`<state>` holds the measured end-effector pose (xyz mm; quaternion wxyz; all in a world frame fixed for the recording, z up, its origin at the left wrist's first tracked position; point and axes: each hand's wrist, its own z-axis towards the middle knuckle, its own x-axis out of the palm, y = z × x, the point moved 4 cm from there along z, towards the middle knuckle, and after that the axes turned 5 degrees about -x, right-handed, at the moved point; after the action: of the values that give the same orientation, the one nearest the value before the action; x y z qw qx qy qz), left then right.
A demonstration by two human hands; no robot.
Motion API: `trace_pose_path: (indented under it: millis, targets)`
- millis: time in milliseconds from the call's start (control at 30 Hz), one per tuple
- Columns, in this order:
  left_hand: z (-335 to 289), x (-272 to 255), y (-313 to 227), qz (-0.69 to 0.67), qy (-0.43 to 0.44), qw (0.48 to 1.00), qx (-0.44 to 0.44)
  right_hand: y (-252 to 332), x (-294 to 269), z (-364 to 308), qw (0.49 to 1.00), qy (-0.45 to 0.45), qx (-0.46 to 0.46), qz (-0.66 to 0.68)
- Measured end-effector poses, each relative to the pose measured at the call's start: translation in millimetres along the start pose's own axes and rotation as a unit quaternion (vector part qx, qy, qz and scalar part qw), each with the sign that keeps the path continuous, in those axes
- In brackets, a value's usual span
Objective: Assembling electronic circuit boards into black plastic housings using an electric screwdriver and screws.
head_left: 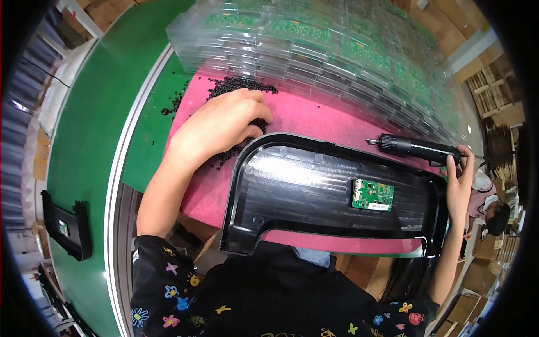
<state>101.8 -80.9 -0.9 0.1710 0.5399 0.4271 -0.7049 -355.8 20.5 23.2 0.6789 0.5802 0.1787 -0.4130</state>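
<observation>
A black plastic cover (pixel 314 188) lies before me, hollow side up, with a small green circuit board (pixel 373 195) inside it. My left hand (pixel 236 121) is bent down over a heap of small black screws (pixel 233 85) beyond the cover's left end. Its fingers are curled in, and dark screws show between thumb and fingers; the fingertips are partly hidden. My right hand (pixel 461 171) grips the rear end of a black electric screwdriver (pixel 415 147). The tool lies level along the cover's far right edge, its bit pointing left.
Stacked clear plastic trays (pixel 314 50) of green boards stand along the back of the pink mat (pixel 303 115). Left of a pale rail runs a green surface (pixel 84 146), bearing another black cover (pixel 68 227) with a board. Another person (pixel 494 216) is at the far right.
</observation>
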Motion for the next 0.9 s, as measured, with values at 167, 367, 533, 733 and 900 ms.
trace_pose_path:
  millis: [167, 367, 533, 733, 900]
  targets:
    - [4.2, 7.8, -3.2, 0.041, -0.021, 0.999, 0.019, 55.7, 19.2, -9.9, 0.936, -0.292, -0.163, 0.113]
    - [7.8, 5.2, -0.7, 0.037, -0.056, 0.997, 0.027, 99.7, 98.4, 1.7, 0.854, 0.005, 0.002, 0.521]
    - [14.3, -7.7, -11.9, -0.027, -0.135, 0.99, 0.028, 111.1, 89.2, 8.3, 0.752, -0.072, -0.023, 0.655]
    - [31.6, -17.4, -92.1, -0.263, -0.082, 0.953, 0.125, 132.3, 71.6, -9.3, 0.613, -0.003, -0.081, 0.786]
    - [49.7, -5.7, -125.0, -0.33, 0.055, 0.937, 0.1, 136.9, 63.2, -17.6, 0.58, 0.006, -0.103, 0.808]
